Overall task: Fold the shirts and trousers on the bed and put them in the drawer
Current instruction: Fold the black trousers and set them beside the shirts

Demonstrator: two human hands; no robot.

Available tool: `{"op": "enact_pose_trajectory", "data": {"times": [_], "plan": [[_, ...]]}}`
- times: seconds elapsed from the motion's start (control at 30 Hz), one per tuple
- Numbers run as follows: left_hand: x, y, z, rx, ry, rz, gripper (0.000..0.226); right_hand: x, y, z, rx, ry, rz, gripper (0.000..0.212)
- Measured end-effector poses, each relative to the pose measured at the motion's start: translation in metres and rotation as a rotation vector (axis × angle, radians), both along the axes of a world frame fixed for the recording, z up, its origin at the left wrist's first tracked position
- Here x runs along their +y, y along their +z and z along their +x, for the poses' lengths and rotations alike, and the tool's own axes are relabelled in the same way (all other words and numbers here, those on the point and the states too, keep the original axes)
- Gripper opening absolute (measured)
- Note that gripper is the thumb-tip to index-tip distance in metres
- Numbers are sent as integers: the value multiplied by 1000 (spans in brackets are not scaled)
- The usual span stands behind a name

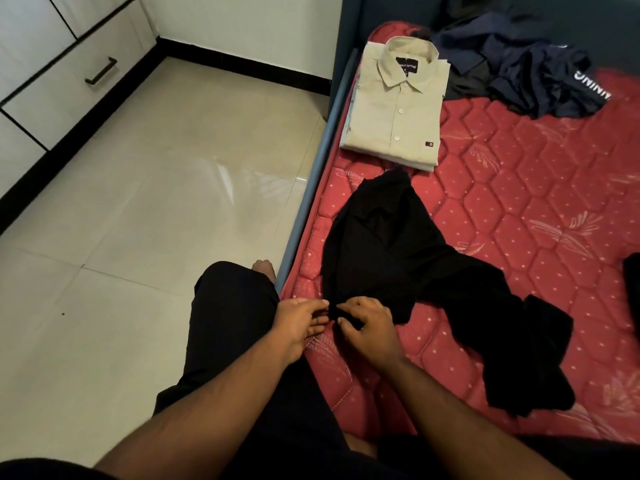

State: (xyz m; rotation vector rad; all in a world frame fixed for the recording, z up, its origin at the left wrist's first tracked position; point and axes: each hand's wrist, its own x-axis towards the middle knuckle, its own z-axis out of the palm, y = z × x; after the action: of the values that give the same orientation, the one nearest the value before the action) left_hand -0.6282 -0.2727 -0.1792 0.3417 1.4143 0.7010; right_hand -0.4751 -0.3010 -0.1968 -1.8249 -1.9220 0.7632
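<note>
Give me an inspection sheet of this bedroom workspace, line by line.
Surface: red quilted mattress, bare where no clothes lie.
Job's things: beige shirt folded, topping a small stack near the bed's edge; black garment crumpled and unfolded; dark blue clothes heaped at the far end.
Clutter: another dark item at the right edge, unidentifiable.
Hands: left hand and right hand both pinch the black garment's near edge.
Cables: nothing seen.
Surroundings: tiled floor; white drawers, shut.

Bedroom, home: bed (519, 209) with red quilted mattress, strewn clothes (519, 67), white drawers (69, 84), tiled floor (156, 202).
</note>
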Motion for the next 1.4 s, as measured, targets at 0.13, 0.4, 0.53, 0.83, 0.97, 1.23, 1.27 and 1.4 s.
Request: {"op": "enact_pose_trajectory", "data": {"times": [0.13, 0.4, 0.53, 0.83, 0.97, 1.23, 1.27, 1.4], "plan": [[1, 4, 1, 6, -42, 10, 7, -4, -5, 3, -37, 29, -11, 47], [13, 6, -5, 47, -156, 80, 19, 10, -6, -2, 289, -275, -65, 19], [42, 5, -8, 296, -314, 356, 30, 14, 8, 10, 629, -548, -66, 29], [193, 25, 43, 1093, -1315, 1061, 97, 39, 44, 77, 449, -571, 188, 43], [234, 40, 64, 1071, -1710, 1098, 58, 55, 56, 98, 323, -487, 181, 43], [272, 71, 76, 987, -1638, 1129, 36, 91, 111, 135, 379, -600, 291, 28], [280, 89, 82, 886, -1503, 1127, 34, 106, 132, 151, 405, -634, 319, 33], [292, 186, 120, 521, -943, 1246, 23, 162, 259, 219, 501, -666, 507, 46]]}}
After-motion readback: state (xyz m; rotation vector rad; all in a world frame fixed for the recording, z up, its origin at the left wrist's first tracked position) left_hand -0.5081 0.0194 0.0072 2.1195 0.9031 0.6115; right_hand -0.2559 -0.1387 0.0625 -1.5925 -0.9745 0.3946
